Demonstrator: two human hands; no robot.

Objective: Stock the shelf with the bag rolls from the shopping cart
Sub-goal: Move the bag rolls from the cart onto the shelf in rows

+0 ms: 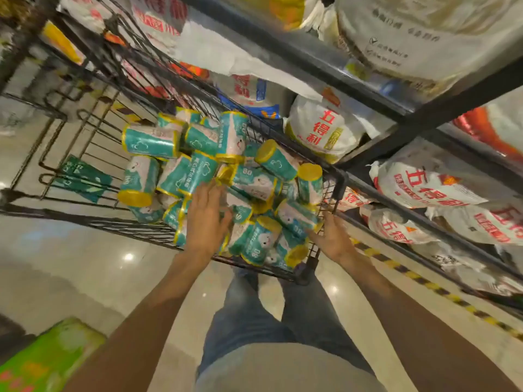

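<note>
In the middle of the frame we see a black wire shopping cart point(93, 222) holding a pile of teal and yellow bag rolls point(152, 141). Our left hand point(205, 219) lies flat and loose on the rolls. Our right hand point(332, 236) touches rolls at the cart's corner; its grip we cannot tell. The dark metal shelf point(418, 120) with white sacks point(322, 131) fills the right.

White sacks point(325, 131) on the shelf, centre and right of frame, bear red characters "五得利". Bag rolls point(256, 244) in the cart, lower centre, show "80". Other print illegible.
</note>
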